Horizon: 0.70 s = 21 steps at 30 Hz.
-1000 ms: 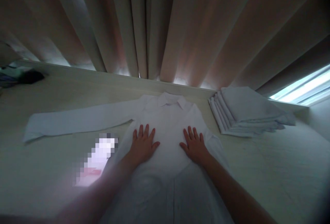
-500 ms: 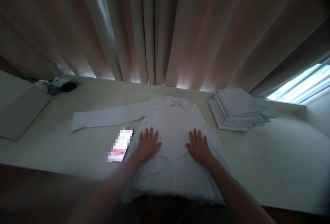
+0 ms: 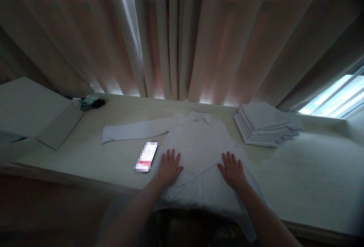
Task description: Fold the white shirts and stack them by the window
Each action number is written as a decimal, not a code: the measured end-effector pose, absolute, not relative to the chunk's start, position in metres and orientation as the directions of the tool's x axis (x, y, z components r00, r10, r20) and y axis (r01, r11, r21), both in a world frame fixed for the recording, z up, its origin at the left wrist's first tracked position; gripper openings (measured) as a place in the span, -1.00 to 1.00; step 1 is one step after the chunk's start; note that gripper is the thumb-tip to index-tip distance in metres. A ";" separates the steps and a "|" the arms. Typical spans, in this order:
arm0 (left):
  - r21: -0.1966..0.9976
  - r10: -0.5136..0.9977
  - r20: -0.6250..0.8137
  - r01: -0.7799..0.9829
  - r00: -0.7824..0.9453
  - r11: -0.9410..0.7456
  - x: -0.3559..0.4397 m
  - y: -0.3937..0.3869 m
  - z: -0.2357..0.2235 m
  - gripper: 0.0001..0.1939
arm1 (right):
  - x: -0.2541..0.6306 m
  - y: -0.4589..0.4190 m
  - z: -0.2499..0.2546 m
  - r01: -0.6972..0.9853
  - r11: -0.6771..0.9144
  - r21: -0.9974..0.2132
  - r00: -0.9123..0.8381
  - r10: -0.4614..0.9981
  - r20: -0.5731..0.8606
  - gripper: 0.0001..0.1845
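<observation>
A white long-sleeved shirt point(image 3: 199, 140) lies spread on the pale table, its collar towards the curtain. One sleeve stretches out flat to the left; the other is not plainly visible along the right side. My left hand point(image 3: 170, 168) lies flat on the left part of the shirt, fingers apart. On the right part rests my right hand point(image 3: 232, 170), palm down with its fingers spread. Both hands touch the cloth and hold nothing. The hem droops over the table's front edge. A lit phone point(image 3: 146, 156) lies just left of the shirt, below the sleeve.
Behind and to the right stands a stack of folded white garments point(image 3: 264, 123). An open white box point(image 3: 36, 110) sits at the left, with a dark bundle of cloth point(image 3: 92, 103) behind it. Long curtains point(image 3: 227, 38) hang along the table's point(image 3: 307, 186) back edge.
The view has shifted left, so everything sits further right in it. My hands have slid a little nearer to me over the shirt, and the right hand has moved slightly outward.
</observation>
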<state>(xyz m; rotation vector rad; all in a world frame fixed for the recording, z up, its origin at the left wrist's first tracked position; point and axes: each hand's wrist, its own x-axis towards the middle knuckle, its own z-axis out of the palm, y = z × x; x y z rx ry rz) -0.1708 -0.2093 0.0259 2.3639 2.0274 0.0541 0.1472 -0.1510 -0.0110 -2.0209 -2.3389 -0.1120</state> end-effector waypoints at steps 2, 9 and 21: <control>0.055 0.983 0.014 0.981 0.184 -0.185 -0.169 -0.212 0.027 -0.34 | 0.147 -0.148 -0.011 0.988 0.157 0.007 -0.157 0.983 0.097 -0.33; 0.114 0.983 0.046 0.977 0.175 -0.179 -0.153 -0.187 0.039 -0.32 | 0.103 -0.110 -0.001 0.950 0.310 -0.022 -0.304 0.942 0.144 -0.37; 0.232 0.982 0.067 0.955 0.174 -0.185 -0.151 -0.196 0.039 -0.33 | 0.074 -0.099 -0.029 0.938 0.346 0.017 -0.342 0.917 0.206 -0.30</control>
